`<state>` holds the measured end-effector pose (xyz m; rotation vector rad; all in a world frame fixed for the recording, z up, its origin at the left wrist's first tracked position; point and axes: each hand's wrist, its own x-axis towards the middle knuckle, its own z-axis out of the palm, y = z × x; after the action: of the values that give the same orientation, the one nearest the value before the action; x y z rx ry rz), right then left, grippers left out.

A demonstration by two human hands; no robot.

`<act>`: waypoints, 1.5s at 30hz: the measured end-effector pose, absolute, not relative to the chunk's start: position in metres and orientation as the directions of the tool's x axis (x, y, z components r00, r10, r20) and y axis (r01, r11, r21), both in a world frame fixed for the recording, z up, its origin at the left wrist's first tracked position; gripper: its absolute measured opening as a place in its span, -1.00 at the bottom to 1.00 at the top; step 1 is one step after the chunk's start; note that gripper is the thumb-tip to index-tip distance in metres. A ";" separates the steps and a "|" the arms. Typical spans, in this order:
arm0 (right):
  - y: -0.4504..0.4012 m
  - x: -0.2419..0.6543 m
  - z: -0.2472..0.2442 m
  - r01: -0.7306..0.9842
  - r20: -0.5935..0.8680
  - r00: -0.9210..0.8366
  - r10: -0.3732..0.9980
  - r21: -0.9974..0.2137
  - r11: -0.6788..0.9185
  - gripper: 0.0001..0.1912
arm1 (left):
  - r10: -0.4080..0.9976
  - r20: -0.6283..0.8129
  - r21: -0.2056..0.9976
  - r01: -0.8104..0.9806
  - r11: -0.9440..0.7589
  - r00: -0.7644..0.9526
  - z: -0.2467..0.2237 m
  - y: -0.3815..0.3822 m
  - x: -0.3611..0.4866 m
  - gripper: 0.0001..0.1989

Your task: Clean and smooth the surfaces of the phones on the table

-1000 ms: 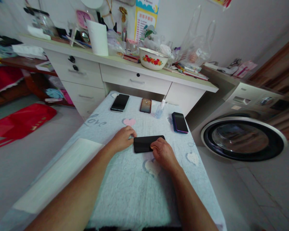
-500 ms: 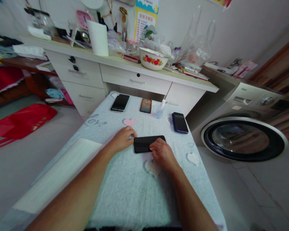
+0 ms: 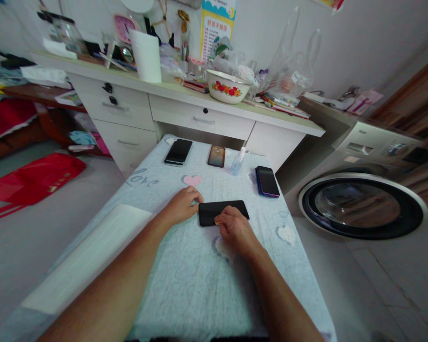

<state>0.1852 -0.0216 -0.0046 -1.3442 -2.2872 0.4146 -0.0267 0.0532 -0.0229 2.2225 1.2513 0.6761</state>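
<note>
A black smartphone (image 3: 207, 214) lies flat and crosswise on the cloth-covered table, its dark screen facing up. My left hand (image 3: 182, 205) holds its left end, with thumb and fingers closed at the edge. Over the lower middle of the screen is my right hand (image 3: 237, 229), its fingertips pinched together against the glass. Something small and tan may show at those fingertips, but I cannot make it out. Beyond the hands stand a clear spray bottle (image 3: 237, 164) and a brown phone or phone case (image 3: 216, 156).
Stacked dark phones lie at the back left (image 3: 179, 152) and right (image 3: 267, 182) of the table. A long white sheet (image 3: 89, 256) lies under my left forearm. Behind is a desk with drawers (image 3: 203, 114), a flowered bowl (image 3: 228, 88) and a paper roll (image 3: 146, 57). A washing machine (image 3: 364, 142) stands right.
My right hand has slid a little to the left along the phone's screen, uncovering more of its right end. My left hand and the phone stay in place.
</note>
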 end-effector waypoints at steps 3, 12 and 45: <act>-0.022 0.185 -0.004 0.740 0.225 -0.429 0.875 -0.468 0.483 -0.72 | 0.871 0.174 0.639 0.620 -0.454 0.459 -0.024 0.053 -0.027 -0.80; -0.019 0.205 -0.001 0.791 0.189 -0.375 0.908 -0.446 0.419 -0.72 | 0.873 0.171 0.650 0.614 -0.448 0.456 -0.022 0.053 -0.026 -0.80; -0.011 0.239 0.004 0.822 0.120 0.107 0.987 -0.569 -0.020 -0.76 | 0.902 0.101 0.618 0.684 -0.388 0.420 -0.018 0.051 -0.033 -0.87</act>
<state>0.2393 -0.0109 0.0044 -1.8852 -1.7577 0.4261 -0.0328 0.0515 -0.0176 2.1881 1.3409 0.5899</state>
